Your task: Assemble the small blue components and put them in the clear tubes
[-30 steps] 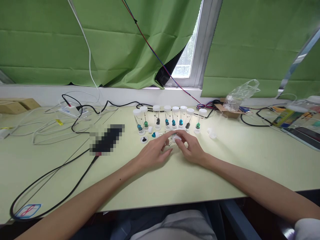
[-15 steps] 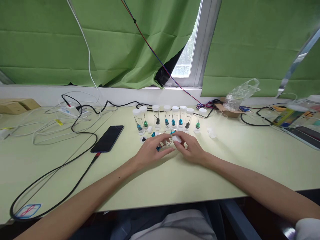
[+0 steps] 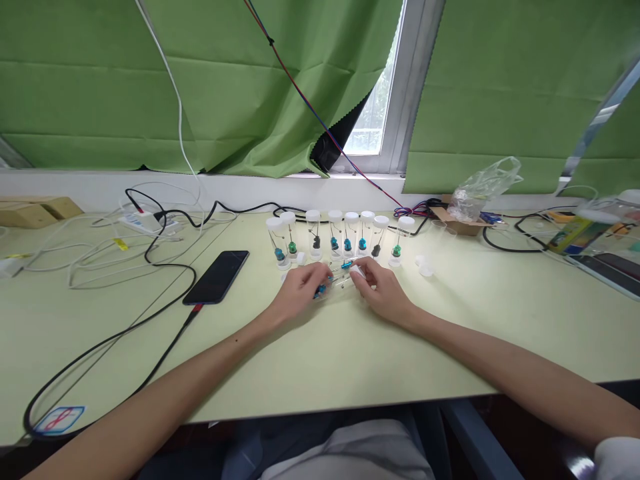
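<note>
Along the left end of the worktop (image 3: 350,360), yellow boxes (image 3: 37,212) sat at the far corner, and a label with a red mark (image 3: 61,419) lay at the near corner. Pale cables and a power strip (image 3: 150,223) spread near the back edge, and a black phone (image 3: 216,277), its screen dark, lay closer to the front, a cable plugged into its near end. The left hand (image 3: 300,290) came next, above the middle of the worktop, its fingers curled beside a blue piece (image 3: 320,291) (whether they gripped it could not be told). Behind the hands, towards the back edge, stood a row of eight capped tubes (image 3: 349,232) holding small blue, green and dark pieces. Between the hands was another blue piece (image 3: 346,265) among clear, see-through parts. The right hand (image 3: 384,291) pinched a white cap (image 3: 357,269) between thumb and fingers. Farther right lay loose white caps (image 3: 425,268); a cardboard box (image 3: 465,229) with a clear plastic bag (image 3: 485,183) sat by the back edge, and clear containers (image 3: 625,223) stood at the right end.
</note>
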`<state>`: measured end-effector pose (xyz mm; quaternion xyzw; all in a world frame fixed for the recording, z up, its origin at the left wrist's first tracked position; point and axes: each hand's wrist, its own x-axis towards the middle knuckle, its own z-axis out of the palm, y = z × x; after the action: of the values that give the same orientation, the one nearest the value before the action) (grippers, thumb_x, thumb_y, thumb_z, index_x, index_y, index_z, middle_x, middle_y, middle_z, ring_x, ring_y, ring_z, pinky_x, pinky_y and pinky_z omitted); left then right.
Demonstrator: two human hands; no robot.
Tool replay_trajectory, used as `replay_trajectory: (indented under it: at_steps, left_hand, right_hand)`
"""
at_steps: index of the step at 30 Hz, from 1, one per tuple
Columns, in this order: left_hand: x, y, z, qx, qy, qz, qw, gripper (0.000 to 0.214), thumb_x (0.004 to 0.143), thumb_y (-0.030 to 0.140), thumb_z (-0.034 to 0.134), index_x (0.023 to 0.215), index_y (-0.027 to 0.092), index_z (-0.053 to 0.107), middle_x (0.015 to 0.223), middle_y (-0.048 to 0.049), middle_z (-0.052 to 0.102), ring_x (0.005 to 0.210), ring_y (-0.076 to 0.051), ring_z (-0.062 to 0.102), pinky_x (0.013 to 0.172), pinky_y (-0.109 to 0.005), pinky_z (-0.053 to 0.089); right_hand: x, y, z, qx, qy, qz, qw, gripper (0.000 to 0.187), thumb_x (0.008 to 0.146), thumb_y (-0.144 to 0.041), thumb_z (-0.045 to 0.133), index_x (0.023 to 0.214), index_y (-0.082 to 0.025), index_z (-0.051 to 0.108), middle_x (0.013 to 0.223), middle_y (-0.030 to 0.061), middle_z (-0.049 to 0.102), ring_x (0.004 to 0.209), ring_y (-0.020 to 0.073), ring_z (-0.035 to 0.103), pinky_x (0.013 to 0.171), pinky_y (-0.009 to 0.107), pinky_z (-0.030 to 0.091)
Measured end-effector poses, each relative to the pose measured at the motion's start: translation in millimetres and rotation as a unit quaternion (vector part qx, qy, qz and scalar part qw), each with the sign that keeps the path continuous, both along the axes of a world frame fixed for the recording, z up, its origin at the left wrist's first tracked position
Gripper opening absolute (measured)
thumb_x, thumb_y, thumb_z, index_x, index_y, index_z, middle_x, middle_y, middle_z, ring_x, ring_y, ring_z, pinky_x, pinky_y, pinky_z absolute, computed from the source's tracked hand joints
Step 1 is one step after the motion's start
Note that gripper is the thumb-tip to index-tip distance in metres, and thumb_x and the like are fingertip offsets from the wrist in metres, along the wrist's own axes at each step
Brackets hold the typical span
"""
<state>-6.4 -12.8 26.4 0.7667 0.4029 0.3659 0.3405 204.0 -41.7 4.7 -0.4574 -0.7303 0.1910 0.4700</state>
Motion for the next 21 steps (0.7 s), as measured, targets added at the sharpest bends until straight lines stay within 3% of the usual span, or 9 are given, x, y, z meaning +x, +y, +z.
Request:
replay_trajectory:
  at_steps: [3,5,12,21]
  left_hand:
    - [0.8,-4.2,-1.1,0.082,0.102,-0.02,0.991,0.043,0.082,0.056,0.063,0.105,0.02,0.068,0.081,-0.0008,0.067,0.067,-0.013,0.054,0.063,-0.027,0.044]
    - [0.7,-4.8,-2.2,0.105,0.135,-0.03,0.985,0.044,0.08,0.053,0.067,0.112,0.022,0.066,0.083,0.0002,0.066,0.065,-0.012,0.052,0.06,-0.025,0.041]
    - [-0.8,-2.4,-5.6,0.124,0.151,-0.043,0.98,0.035,0.083,0.044,0.064,0.11,0.021,0.066,0.086,-0.0008,0.069,0.07,-0.014,0.056,0.064,-0.026,0.043]
    - [0.5,-7.2,-5.7,0.13,0.139,-0.063,0.98,0.033,0.084,0.043,0.063,0.108,0.02,0.068,0.078,0.0004,0.064,0.066,-0.013,0.053,0.062,-0.025,0.042]
  right_hand:
    - [-0.1,0.2,0.0,-0.027,0.021,0.005,0.999,0.025,0.097,-0.043,0.049,0.104,-0.02,0.055,0.065,-0.0046,0.045,0.055,0.0125,0.047,0.054,0.027,0.043]
    - [0.2,0.3,-0.3,-0.033,0.029,0.012,0.999,0.024,0.097,-0.044,0.05,0.103,-0.02,0.054,0.065,-0.0051,0.045,0.054,0.0122,0.047,0.053,0.026,0.041]
    - [4.2,2.0,0.4,-0.034,-0.007,0.038,0.999,0.014,0.095,-0.033,0.049,0.101,-0.02,0.053,0.066,-0.0056,0.045,0.054,0.0115,0.045,0.053,0.025,0.038]
    - [8.3,-0.8,7.3,0.004,-0.092,0.066,0.994,0.02,0.096,-0.026,0.041,0.097,-0.02,0.059,0.061,-0.0054,0.045,0.055,0.0129,0.042,0.057,0.027,0.034]
